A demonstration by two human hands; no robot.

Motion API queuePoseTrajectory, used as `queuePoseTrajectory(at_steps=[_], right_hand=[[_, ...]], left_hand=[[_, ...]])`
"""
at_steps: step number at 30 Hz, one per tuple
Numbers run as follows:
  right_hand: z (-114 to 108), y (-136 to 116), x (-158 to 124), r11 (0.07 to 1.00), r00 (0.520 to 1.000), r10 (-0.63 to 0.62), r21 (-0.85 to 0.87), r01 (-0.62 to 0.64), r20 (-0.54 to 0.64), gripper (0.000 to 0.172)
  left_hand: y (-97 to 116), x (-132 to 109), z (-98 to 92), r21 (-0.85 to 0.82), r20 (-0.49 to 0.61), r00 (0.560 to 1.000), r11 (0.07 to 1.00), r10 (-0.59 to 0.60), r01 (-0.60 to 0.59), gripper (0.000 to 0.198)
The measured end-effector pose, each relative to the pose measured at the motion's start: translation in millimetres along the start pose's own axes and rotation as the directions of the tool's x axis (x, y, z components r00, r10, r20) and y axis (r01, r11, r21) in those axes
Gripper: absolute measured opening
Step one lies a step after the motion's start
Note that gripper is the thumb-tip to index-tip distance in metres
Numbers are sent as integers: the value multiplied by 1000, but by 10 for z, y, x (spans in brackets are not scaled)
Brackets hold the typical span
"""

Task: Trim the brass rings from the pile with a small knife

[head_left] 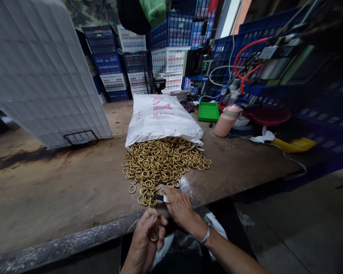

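A heap of gold-coloured metal rings (162, 161) spills from the open mouth of a white printed sack (160, 114) onto the workbench. Below the heap, at the bench's front edge, my left hand (147, 234) is closed, its fingers curled round a gold ring (153, 236). My right hand (179, 205), with a silver bangle on the wrist, grips a small tool (159, 197) that has a dark end and a white part. That dark end lies over the nearest rings; the rest of the tool is hidden by my fingers, so its kind is unclear.
A large whitish ribbed panel (45, 68) stands at the left of the bench (74, 182). To the right are a pink bottle (227, 121), a green tray (208, 112), a red dish (271, 115) and a yellow scoop (295, 144). Stacked blue and white crates (171, 59) fill the back.
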State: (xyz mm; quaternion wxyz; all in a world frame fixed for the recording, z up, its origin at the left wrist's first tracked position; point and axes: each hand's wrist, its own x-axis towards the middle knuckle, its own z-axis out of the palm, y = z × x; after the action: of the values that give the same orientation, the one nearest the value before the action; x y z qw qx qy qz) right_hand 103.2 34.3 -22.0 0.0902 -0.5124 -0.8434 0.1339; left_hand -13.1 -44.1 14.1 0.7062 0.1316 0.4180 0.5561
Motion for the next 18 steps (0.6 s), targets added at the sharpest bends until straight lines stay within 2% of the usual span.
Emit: queuePoseTrajectory(at_steps=[5, 8, 10, 11, 15, 18], right_hand=[[9, 2, 46, 1000, 1000, 20, -13, -20, -16, 32], [-71, 52, 67, 992, 1000, 12, 122, -10, -20, 26], [-170, 75, 72, 959, 1000, 24, 284, -26, 9, 14], [-224, 80, 70, 924, 999, 24, 381, -34, 30, 9], [-386, 61, 22, 718, 993, -49, 695, -39, 106, 20], [-403, 39, -24, 602, 982, -101, 796, -65, 156, 21]], left_hand=[[40, 4, -59, -119, 27, 996, 989, -84, 86, 27], [46, 34, -88, -169, -11, 997, 983, -80, 77, 23], [46, 63, -84, -142, -49, 998, 989, -43, 36, 23], [44, 81, -74, -100, -60, 998, 995, -8, 2, 22], [18, 168, -27, 137, -70, 985, 980, 156, -145, 30], [-16, 229, -30, 278, -58, 985, 950, 161, -139, 34]])
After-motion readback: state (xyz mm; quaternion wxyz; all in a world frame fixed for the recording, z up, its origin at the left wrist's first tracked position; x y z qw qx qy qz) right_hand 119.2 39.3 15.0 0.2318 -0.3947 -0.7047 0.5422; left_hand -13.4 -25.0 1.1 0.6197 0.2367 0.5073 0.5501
